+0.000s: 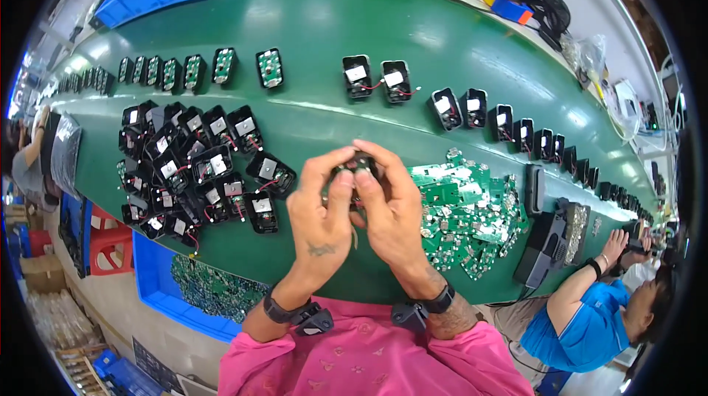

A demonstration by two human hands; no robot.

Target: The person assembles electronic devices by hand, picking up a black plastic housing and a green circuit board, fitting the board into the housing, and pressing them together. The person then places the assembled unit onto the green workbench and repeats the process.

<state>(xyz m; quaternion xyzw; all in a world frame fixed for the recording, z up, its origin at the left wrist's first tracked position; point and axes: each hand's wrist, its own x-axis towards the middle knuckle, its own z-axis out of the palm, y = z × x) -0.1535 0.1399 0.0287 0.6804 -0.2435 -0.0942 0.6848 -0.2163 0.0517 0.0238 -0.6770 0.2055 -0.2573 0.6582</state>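
My left hand (318,215) and my right hand (389,215) meet above the green table, fingers wrapped round a small black plastic housing (359,163). Both thumbs bear on its upper face. Most of the housing is hidden by my fingers, so what lies inside cannot be made out. To the left of my hands is a heap of open black housings (214,165), with red wires and pale square parts inside. Right beside my right hand spreads a pile of loose green circuit boards (472,212).
Housings fitted with green boards (270,68) line the far left. Two wired housings (396,81) begin another row curving right. A blue bin of boards (158,285) sits below the table's near edge. At right, a co-worker in a blue shirt (575,326) works near a black device (542,252).
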